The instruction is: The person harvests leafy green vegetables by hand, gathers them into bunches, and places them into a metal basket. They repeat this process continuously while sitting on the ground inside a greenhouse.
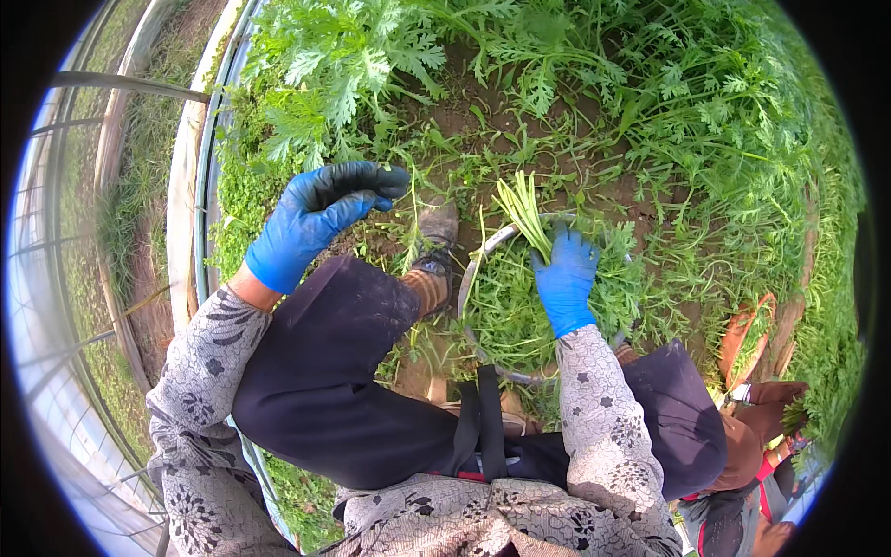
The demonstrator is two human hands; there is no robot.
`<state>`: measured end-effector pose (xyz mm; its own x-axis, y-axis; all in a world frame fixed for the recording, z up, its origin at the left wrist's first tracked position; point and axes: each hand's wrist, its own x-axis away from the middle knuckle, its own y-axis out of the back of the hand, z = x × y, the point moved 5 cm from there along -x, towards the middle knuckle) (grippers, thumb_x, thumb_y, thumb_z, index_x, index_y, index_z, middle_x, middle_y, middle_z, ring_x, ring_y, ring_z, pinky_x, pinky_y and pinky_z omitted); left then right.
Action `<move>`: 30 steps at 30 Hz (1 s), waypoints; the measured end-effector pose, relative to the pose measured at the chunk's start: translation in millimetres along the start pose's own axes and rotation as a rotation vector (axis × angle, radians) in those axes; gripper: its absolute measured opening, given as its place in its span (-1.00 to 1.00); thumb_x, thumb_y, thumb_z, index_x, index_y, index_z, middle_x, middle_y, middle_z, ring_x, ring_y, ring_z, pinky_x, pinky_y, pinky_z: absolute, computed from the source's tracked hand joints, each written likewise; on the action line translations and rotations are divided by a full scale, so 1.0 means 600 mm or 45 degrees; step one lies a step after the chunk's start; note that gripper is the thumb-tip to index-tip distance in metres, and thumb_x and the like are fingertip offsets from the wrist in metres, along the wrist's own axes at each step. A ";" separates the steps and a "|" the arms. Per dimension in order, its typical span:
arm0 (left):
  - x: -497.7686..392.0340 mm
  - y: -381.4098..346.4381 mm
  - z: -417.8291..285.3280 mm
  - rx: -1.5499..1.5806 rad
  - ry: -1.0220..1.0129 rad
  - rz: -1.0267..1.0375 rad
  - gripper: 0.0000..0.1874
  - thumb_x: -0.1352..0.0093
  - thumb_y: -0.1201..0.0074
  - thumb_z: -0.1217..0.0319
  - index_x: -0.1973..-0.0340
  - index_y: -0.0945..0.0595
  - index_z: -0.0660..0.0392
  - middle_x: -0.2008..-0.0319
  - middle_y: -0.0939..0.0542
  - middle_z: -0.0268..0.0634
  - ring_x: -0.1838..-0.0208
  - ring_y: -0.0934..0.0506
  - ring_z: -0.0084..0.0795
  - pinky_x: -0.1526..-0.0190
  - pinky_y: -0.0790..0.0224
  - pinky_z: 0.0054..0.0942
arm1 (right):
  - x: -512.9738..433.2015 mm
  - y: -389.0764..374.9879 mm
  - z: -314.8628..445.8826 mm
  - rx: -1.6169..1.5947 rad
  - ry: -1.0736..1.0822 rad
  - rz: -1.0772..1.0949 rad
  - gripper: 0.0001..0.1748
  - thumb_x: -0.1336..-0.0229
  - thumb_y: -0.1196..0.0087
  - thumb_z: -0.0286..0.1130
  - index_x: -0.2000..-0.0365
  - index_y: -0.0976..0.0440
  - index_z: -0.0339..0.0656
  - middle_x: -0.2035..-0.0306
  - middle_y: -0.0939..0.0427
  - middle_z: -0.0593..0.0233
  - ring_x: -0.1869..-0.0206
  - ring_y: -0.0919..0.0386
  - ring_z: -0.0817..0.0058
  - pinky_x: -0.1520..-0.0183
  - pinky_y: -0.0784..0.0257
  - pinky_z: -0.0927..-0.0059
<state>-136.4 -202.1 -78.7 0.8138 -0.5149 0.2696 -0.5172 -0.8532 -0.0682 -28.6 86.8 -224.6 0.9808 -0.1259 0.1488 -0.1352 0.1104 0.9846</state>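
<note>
My right hand (567,275), in a blue glove, grips a bunch of cut leafy greens by the stems (522,209). The pale cut ends point up and left, and the lobed leaves (619,271) spread out to the right. Beneath it is a round container with a grey rim (468,285), filled with loose greens (511,313). My left hand (324,216), gloved in blue with dark-stained fingers, is raised over my left knee. Its fingers curve towards the thumb beside a thin green sprig (414,209); whether it pinches the sprig is unclear.
Tall leafy plants (703,104) grow ahead and to the right. My shoe (437,237) rests on soil left of the container. A wooden rail (186,195) and wire mesh (56,278) run along the left. An orange container (745,341) and another person's leg (752,435) are at right.
</note>
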 end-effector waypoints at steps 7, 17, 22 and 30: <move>-0.032 -0.021 0.021 0.085 -0.103 0.029 -0.66 -0.45 0.03 0.47 -0.10 -0.54 0.31 -0.10 -0.58 -0.08 -0.12 -0.55 -0.31 -0.20 -0.37 -0.34 | 0.073 -0.138 0.075 -0.977 -0.392 0.493 -0.61 -0.02 -0.27 -0.19 0.34 -0.59 -0.38 0.39 -0.63 -0.05 0.33 -0.60 0.01 0.20 -0.46 0.10; -0.014 -0.003 -0.008 0.035 -0.142 -0.001 -0.65 -0.47 0.03 0.38 -0.11 -0.54 0.28 -0.09 -0.59 -0.10 -0.05 -0.58 -0.35 -0.11 -0.42 -0.38 | 0.075 -0.184 0.046 -2.009 -0.940 0.708 -0.89 -0.11 -0.20 -0.49 0.36 -0.58 -0.33 0.58 -0.58 0.26 0.70 -0.43 0.56 0.65 -0.30 0.58; 0.000 0.007 -0.022 0.031 -0.196 -0.057 -0.66 -0.45 -0.02 0.37 -0.08 -0.57 0.27 -0.05 -0.61 -0.14 -0.01 -0.59 -0.39 -0.08 -0.44 -0.38 | 0.116 -0.073 0.031 -1.827 -0.540 0.923 -0.85 -0.13 -0.18 -0.43 0.36 -0.58 -0.35 0.55 -0.59 0.21 0.65 -0.47 0.53 0.59 -0.34 0.54; -0.008 0.005 -0.017 0.057 -0.124 -0.055 -0.62 -0.47 0.05 0.36 -0.12 -0.53 0.31 -0.12 -0.56 -0.07 -0.07 -0.57 -0.38 -0.08 -0.42 -0.41 | 0.044 0.059 -0.002 0.069 0.046 -0.124 -0.51 0.11 -0.34 -0.08 0.22 -0.54 -0.17 0.23 -0.53 0.16 0.16 -0.53 0.18 0.05 -0.39 0.15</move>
<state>-144.3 -201.2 -70.3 0.8583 -0.4811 0.1784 -0.4701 -0.8767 -0.1022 -7.4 88.7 -186.1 0.9940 -0.0974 0.0499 -0.0455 0.0462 0.9979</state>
